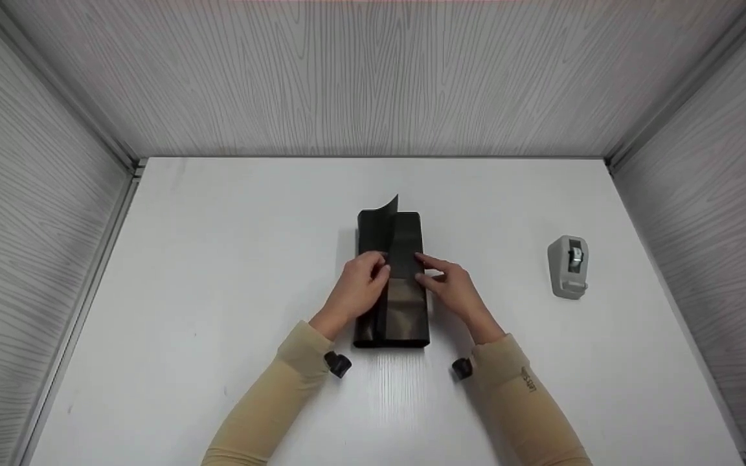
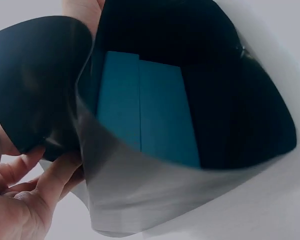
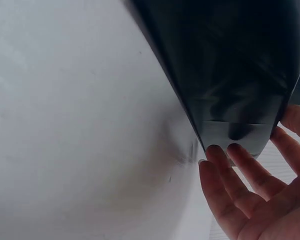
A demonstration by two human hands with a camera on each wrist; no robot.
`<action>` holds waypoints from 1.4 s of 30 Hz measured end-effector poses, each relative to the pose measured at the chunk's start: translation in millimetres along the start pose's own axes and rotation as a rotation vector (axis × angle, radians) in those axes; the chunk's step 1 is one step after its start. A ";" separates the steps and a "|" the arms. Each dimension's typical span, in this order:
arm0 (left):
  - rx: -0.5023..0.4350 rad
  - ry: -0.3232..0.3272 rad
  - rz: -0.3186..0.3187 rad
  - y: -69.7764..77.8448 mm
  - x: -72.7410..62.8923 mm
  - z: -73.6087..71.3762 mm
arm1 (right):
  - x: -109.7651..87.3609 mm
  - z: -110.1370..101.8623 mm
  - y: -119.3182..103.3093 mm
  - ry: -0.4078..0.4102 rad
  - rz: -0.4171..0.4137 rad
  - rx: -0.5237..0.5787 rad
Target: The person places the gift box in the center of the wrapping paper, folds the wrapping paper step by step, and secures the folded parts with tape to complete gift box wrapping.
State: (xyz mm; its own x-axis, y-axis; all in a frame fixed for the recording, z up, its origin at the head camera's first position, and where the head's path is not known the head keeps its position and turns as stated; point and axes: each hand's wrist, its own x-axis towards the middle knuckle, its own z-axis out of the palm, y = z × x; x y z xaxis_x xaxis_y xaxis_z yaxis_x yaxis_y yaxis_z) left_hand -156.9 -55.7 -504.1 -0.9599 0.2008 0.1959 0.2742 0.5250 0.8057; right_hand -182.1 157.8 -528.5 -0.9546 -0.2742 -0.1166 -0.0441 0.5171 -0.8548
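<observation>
Black wrapping paper (image 1: 406, 310) is folded around a flat oblong on the table. Through the paper's open end, the left wrist view shows a blue box (image 2: 165, 115) inside. A loose flap (image 1: 383, 223) of the paper stands up along the middle, its far corner raised. My left hand (image 1: 359, 285) pinches the edge of this flap about midway along its length. On the opposite long side is my right hand (image 1: 456, 291), fingers extended against the wrapped side, with its thumb at the top edge.
A grey tape dispenser (image 1: 566, 272) stands to the right on the white table (image 1: 217, 259). Grey wood-grain panels (image 1: 373, 77) rise at the back and on both sides. Small black cameras (image 1: 338, 364) are worn at the wrists.
</observation>
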 end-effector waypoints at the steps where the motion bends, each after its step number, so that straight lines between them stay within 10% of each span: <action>1: 0.007 -0.001 -0.001 0.0 0.3 0.7 | 0.2 0.0 -0.1 0.003 -0.001 -0.001; 10: 0.123 -0.095 -0.053 -0.4 -2.2 4.6 | 0.6 0.4 0.8 0.010 0.008 0.001; 25: 0.059 -0.153 0.041 -7.4 -6.3 -6.6 | -3.8 11.8 -10.2 0.093 -0.004 -0.072; 32: 0.244 -0.106 0.077 -22.5 -10.2 -17.3 | -3.8 12.7 -11.0 0.104 -0.001 -0.079; 42: 0.358 -0.284 0.036 -35.4 -8.6 -22.6 | -3.2 8.4 -6.5 0.048 0.002 -0.045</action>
State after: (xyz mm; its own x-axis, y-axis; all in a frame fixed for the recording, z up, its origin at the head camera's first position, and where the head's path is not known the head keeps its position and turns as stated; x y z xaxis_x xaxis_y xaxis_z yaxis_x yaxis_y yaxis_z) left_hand -159.7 -94.7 -521.7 -0.9089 0.4167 0.0192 0.3583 0.7562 0.5475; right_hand -176.2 148.4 -526.8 -0.9678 -0.2340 -0.0929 -0.0543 0.5542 -0.8306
